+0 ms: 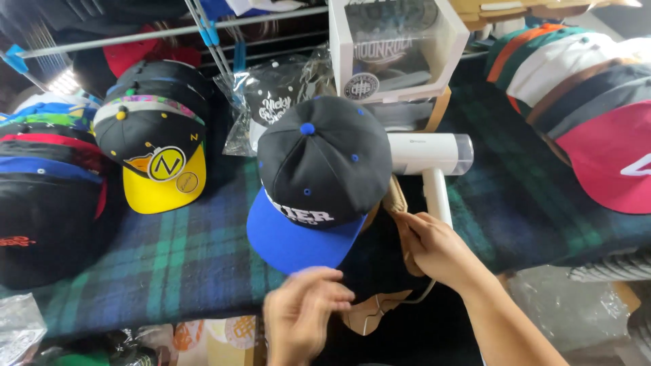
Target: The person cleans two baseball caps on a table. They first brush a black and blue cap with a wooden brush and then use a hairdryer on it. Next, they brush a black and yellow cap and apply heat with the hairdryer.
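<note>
A black cap with a blue brim [319, 176] stands in the middle of the table, which is covered with a dark green and blue checked cloth [169, 264]. The brim points toward the person and a little to the left.

The left hand [305, 318] is just below the front edge of the blue brim. It is blurred, with the fingers curled. The fingertips are very near the brim, but I cannot tell if they touch it or hold anything.

The right hand [434, 247] is at the right lower side of the cap, under its edge. Its fingers pinch a piece of brown cardboard [397, 203] that comes out from under the cap. Another part of the same brown cardboard [369, 312] lies lower, between the two hands, with a thin cord beside it.

Behind the cap lies a white handheld steamer [430, 159], its handle going down next to the right hand.

To the left is a stack of caps, the top one black with a yellow brim [159, 163]. More stacked caps [590, 102] are at the right. A clear display box [393, 47] with a cap inside stands behind.
</note>
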